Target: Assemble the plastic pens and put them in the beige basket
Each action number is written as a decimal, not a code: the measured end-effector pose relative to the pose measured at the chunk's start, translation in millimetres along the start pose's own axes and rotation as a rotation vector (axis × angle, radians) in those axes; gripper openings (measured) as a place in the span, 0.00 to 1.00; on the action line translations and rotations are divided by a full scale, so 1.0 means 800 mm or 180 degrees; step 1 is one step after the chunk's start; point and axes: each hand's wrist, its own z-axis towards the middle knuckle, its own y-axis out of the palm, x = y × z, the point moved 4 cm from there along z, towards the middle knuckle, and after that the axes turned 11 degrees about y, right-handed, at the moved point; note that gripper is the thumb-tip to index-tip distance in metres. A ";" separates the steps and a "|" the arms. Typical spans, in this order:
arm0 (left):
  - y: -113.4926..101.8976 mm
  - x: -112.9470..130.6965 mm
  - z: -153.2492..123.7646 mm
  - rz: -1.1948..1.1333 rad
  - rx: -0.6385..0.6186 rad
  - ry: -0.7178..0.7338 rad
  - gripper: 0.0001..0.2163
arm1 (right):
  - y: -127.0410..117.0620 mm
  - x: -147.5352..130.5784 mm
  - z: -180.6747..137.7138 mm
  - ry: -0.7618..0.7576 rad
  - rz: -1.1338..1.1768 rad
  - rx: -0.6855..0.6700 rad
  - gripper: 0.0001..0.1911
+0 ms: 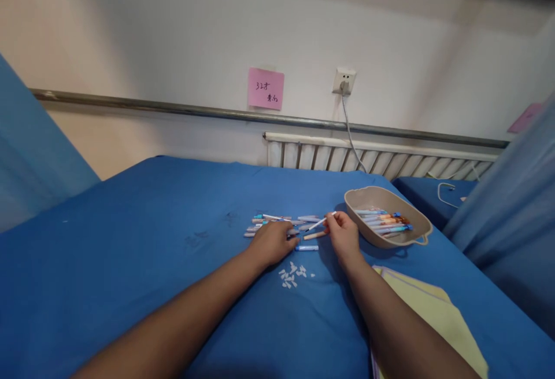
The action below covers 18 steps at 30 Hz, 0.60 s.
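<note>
My right hand (pixel 344 235) pinches a thin white pen refill (pixel 319 221) with a dark tip, which slants down to the left. Curled over a row of pens, my left hand (pixel 273 242) has its thumb and fingers closed around what looks like a greyish pen, mostly hidden by the hand. The loose pens (pixel 260 231) lie side by side on the blue sheet (pixel 195 286). Between my hands rest a beige pen barrel (pixel 315 235) and a blue-and-white pen part (pixel 307 247). Several small white pieces (pixel 290 276) are scattered nearer to me.
To the right of my hands stands a beige basin (pixel 355 198) with several pens (pixel 384 221) inside. A pale yellow cloth or pad (pixel 427 304) lies under my right forearm. Behind the bed are a white radiator (pixel 316 155) and a wall socket (pixel 344 81) with a cable plugged in.
</note>
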 end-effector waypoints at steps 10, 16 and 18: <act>0.015 0.014 0.029 0.0129 -0.0199 -0.0033 0.06 | 0.001 -0.004 0.002 0.0141 0.0384 -0.0045 0.12; 0.013 0.009 0.014 0.0066 -0.0030 0.0115 0.08 | 0.002 -0.013 -0.002 0.0179 0.0497 -0.0115 0.13; 0.011 0.005 0.009 0.0048 0.0012 0.0113 0.09 | 0.001 -0.013 -0.003 0.0187 0.0522 -0.0123 0.13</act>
